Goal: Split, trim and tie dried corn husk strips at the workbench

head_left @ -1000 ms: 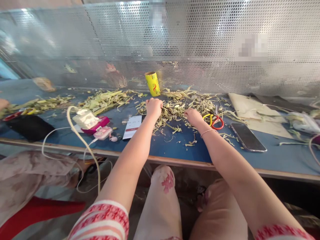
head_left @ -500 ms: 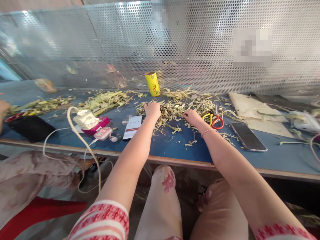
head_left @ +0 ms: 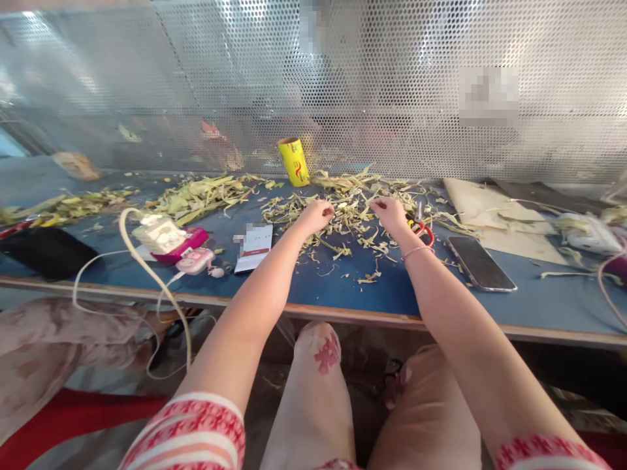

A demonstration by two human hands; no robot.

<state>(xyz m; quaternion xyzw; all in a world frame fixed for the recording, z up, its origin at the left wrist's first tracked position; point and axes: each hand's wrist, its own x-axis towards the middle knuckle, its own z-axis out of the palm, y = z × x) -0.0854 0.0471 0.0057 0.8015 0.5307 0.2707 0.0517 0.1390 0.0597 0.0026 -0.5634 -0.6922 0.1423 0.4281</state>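
Observation:
Pale green and yellowish plant scraps [head_left: 350, 212] lie in a loose heap on the blue table [head_left: 337, 281]. Over the heap's left part is my left hand [head_left: 317, 215], its fingers curled together; what they pinch, if anything, is too small to make out. My right hand [head_left: 386, 212] is at the heap's right part, fingertips pressed together, with any held piece too small to name. Scissors with red and yellow handles [head_left: 425, 232] lie beside my right wrist, partly hidden by it.
A yellow tube [head_left: 294, 162] stands tilted behind the heap. To the left are a phone [head_left: 255, 248], a magenta item with chargers [head_left: 181, 245], cables and a black pouch [head_left: 49, 251]. Another phone [head_left: 480, 263] and brown paper [head_left: 504, 222] lie right. A perforated metal panel [head_left: 392, 85] rises behind.
My left hand has moved right, away from the heap's left edge. My right hand has shifted slightly up and right, closer to the scissors. The view has shifted a little.

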